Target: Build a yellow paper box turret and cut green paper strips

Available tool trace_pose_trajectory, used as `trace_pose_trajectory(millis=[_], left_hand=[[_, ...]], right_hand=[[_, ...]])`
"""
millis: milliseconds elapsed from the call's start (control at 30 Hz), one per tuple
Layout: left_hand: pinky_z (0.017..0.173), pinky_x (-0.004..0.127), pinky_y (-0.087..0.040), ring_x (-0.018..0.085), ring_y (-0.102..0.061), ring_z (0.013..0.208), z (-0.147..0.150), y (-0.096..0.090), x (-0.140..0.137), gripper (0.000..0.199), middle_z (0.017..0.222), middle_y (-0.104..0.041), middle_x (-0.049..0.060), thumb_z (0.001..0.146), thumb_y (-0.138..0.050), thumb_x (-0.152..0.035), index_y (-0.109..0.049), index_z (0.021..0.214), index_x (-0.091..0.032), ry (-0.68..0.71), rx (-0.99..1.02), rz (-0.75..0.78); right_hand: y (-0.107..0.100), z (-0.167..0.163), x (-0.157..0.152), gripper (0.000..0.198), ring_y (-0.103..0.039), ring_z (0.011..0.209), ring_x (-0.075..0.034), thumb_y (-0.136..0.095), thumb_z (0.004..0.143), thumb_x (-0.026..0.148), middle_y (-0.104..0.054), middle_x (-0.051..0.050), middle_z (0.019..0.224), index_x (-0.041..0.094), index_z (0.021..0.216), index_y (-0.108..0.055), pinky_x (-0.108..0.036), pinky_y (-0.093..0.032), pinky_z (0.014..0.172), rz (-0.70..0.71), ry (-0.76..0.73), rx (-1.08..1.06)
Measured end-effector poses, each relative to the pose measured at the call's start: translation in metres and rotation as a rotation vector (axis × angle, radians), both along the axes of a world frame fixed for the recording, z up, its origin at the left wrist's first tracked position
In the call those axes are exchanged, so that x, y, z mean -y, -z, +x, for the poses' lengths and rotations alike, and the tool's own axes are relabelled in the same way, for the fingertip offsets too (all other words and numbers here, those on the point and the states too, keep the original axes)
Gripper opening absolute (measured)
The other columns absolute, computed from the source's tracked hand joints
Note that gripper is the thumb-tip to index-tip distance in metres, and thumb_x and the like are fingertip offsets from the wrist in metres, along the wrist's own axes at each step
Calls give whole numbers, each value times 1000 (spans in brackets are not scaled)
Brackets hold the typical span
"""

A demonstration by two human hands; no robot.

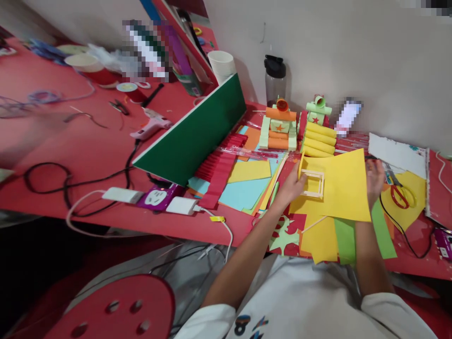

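Yellow paper (348,183) is spreading out between my two hands, over the right part of the counter (192,229). My left hand (292,185) is pinching its left edge, with the thumb meeting one end of a small stick frame (322,185) that is lying against the sheet. My right hand (375,181) is hovering at the right edge, fingers partly curled; I cannot tell whether they are gripping it. Lower down, a green sheet (346,240) is overlapping other papers near the counter's edge, and a thin stick (314,225) is lying close by. Scissors (399,197) with a red handle loop are resting on a yellow piece (416,188) to the right. Beyond my hands, yellow rolls (319,140) are lying side by side next to an orange and green paper model (278,128). Farther left, a green board (199,134) is standing tilted beside red paper (221,179).
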State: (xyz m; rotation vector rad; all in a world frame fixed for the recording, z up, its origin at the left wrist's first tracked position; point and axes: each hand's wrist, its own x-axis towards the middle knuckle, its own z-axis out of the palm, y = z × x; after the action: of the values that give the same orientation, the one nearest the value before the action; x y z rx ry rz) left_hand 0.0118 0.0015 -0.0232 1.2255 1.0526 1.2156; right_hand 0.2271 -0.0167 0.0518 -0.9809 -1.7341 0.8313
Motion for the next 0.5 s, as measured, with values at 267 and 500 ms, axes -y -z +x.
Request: trace_pose_trajectory(millis=[267, 500], left_hand=[[127, 43, -33, 27, -47, 150, 0, -8, -2, 56, 159, -53, 14, 98, -48, -29, -47, 153, -15, 101, -169, -7], [122, 54, -37, 37, -52, 146, -9, -23, 3, 61, 150, -60, 21, 102, -49, -45, -45, 154, -14, 65, -487, -59]], right_hand=[[-39, -6, 42, 70, -41, 154, -40, -82, 86, 40, -48, -7, 163, 37, 151, -56, -66, -31, 128, 130, -3, 546], [31, -8, 7, 65, -35, 158, -34, -66, 99, 42, -34, -10, 172, 36, 160, -44, -59, -33, 128, -104, -195, 685]])
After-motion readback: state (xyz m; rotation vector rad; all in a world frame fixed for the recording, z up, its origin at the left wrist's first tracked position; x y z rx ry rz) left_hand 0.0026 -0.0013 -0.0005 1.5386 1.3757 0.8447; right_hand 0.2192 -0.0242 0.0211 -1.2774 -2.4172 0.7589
